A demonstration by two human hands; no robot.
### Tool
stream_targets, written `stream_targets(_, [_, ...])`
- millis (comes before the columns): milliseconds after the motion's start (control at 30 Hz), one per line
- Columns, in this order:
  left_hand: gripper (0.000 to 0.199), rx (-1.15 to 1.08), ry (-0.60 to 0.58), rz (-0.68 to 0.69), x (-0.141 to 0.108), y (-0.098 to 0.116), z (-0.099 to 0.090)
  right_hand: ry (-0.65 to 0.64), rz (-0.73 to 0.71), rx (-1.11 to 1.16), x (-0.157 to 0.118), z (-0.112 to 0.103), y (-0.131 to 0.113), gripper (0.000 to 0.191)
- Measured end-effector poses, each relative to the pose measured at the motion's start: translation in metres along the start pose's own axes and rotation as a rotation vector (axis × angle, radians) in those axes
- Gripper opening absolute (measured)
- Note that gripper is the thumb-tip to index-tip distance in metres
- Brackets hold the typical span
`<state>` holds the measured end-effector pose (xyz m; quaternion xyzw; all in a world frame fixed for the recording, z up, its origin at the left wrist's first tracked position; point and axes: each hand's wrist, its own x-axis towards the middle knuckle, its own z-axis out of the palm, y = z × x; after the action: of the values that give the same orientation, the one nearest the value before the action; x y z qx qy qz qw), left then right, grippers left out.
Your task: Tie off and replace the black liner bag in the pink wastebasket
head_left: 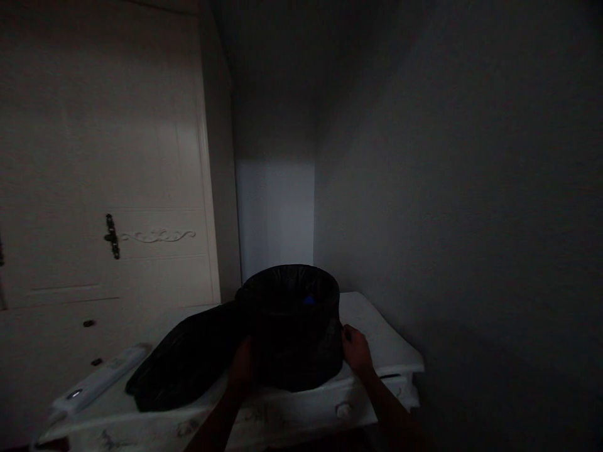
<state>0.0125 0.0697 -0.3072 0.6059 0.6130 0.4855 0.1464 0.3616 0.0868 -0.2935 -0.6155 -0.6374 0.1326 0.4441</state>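
Note:
A round bin lined with a black bag [296,345] stands on a white dresser [372,326], its opening facing up. Something small and blue [309,300] shows inside it. Excess black bag [183,358] spreads out from the bin's left side over the dresser top. My right hand [357,349] is at the bin's right side, its fingers closed on the black bag. On the left side my left hand [242,365] touches the bag between the bin and the spread part; its fingers are too dark to make out.
A white power strip [106,376] lies along the dresser's left edge. Behind at the left stands a white wardrobe [160,157] with a dark handle [112,236]. A grey wall [447,188] rises close on the right.

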Motion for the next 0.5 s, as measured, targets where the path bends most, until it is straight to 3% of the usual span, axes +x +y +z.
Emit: stream_targets(500, [0.040,-0.044,-0.027,-0.066,-0.0004,-0.0052,0.0018,-0.012,0.009,0.012,-0.0021,-0.0056,-0.0052,0.038])
